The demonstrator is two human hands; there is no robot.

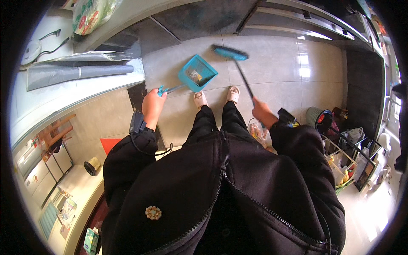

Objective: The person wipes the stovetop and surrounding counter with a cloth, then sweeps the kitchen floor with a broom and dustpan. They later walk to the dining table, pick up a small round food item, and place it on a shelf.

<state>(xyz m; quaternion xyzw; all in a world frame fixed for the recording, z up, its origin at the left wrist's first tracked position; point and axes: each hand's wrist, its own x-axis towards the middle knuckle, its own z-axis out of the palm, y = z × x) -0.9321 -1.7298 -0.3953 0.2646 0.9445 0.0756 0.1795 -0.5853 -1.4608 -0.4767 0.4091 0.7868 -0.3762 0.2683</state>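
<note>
My left hand (pixel 153 104) grips the upper end of the handle of a turquoise long-handled dustpan (pixel 183 75). Some pale scraps and dark dirt (pixel 195 75) lie inside its pan, near the toothed edge. In my right hand (pixel 264 111) is the dark stick of a broom (pixel 231 53) with a turquoise head and dark bristles. The broom head is to the right of the pan and apart from it, over grey floor tiles (pixel 267 63). Whether the pan rests on the floor is hard to tell.
My feet in pale slippers (pixel 233 94) stand just below the dustpan. Behind my right arm are a plastic bag of goods (pixel 258 133), a woven basket (pixel 314 116) and a rack with produce (pixel 341 169). Dark cabinets (pixel 204 22) line the far side; a white counter (pixel 79 87) is at left.
</note>
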